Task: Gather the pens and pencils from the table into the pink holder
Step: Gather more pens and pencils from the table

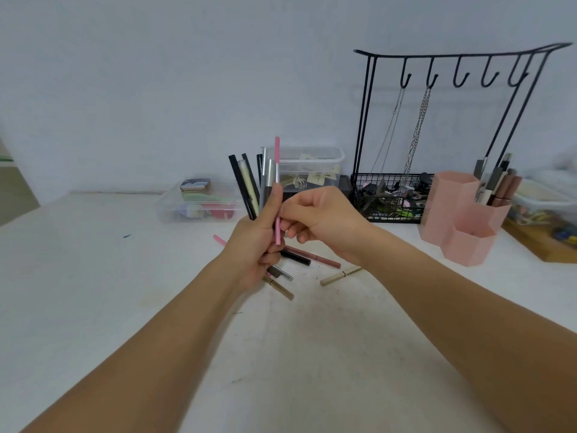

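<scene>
Pens and pencils gathered upright in the left hand (256, 245)

The bundle (253, 182) (black, cream, silver) is clenched there above the counter (93, 276); the right hand (318, 220) pinches a thin pink pencil (277, 189) beside it. More pens (299, 257) lie underneath; the pink holder (462, 214) stands well right.

- In your left hand (254, 245): a bundle of pens (249, 185), glossy black and cream plastic barrels with silvery metallic-looking sleeves.
- Between both hands: a slim pink pencil (277, 195), smooth satin finish.
- Right of your right hand (315, 218): the pink holder (462, 223), translucent matt plastic.
- Beyond your hands: two clear plastic boxes (309, 165), glossy.
- Beyond your right hand: a wire rack (452, 67), black-coated metal, carrying fine metal chains (416, 132).
- Under your hands: the table (93, 292), white, matt, scuffed.
</scene>
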`<state>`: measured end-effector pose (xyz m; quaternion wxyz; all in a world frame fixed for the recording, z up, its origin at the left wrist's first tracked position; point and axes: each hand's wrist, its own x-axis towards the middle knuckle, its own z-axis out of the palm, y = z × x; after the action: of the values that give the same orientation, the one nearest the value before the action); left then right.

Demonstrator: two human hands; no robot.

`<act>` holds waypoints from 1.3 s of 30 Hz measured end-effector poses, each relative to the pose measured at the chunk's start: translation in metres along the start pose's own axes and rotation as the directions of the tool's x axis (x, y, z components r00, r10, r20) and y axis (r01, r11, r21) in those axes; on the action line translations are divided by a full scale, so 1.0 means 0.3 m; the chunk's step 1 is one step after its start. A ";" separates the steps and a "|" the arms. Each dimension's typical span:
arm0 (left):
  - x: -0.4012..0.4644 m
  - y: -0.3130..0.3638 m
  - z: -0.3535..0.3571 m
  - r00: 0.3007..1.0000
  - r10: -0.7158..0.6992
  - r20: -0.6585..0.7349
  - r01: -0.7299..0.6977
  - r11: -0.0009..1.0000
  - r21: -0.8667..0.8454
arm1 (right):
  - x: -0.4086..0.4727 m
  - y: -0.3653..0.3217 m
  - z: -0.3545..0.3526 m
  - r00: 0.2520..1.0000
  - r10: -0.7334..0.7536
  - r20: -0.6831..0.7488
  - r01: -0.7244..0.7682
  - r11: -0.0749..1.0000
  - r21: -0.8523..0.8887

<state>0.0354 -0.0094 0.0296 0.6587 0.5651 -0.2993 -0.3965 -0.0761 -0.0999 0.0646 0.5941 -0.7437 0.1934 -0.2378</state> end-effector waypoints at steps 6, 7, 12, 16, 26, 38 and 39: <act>-0.004 0.001 -0.005 0.998 0.020 0.066 -0.027 0.994 0.105 | -0.006 0.013 0.008 1.000 -0.012 -0.003 0.011 0.998 -0.058; -0.005 0.003 -0.008 0.996 0.006 0.085 -0.017 0.992 0.129 | -0.005 0.016 0.007 1.000 -0.014 -0.006 0.013 0.997 -0.072; -0.009 0.007 -0.021 0.993 -0.075 0.096 0.055 0.979 0.199 | -0.006 0.025 -0.004 0.998 -0.065 0.022 0.067 0.991 -0.116; -0.006 0.013 -0.022 0.996 -0.068 0.061 0.058 0.987 0.147 | 0.000 0.021 -0.005 0.991 -0.131 0.023 0.133 0.964 -0.232; 0.031 0.030 -0.086 0.936 -0.027 -0.350 0.033 0.999 0.013 | 0.019 0.067 -0.019 0.999 0.017 0.034 0.012 0.715 -0.699; 0.045 0.007 -0.096 0.922 -0.054 -0.384 0.050 0.999 -0.019 | 0.023 0.074 -0.028 0.993 0.121 0.004 -0.087 0.739 -0.669; 0.042 0.007 -0.090 0.934 -0.064 -0.352 0.050 0.998 -0.047 | 0.020 0.065 -0.036 0.992 0.124 0.005 -0.094 0.777 -0.622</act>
<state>0.0650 -0.0064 0.0261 0.7004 0.6230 -0.1522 -0.3132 -0.0776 -0.1162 0.0483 0.3337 -0.8904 0.2897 -0.1090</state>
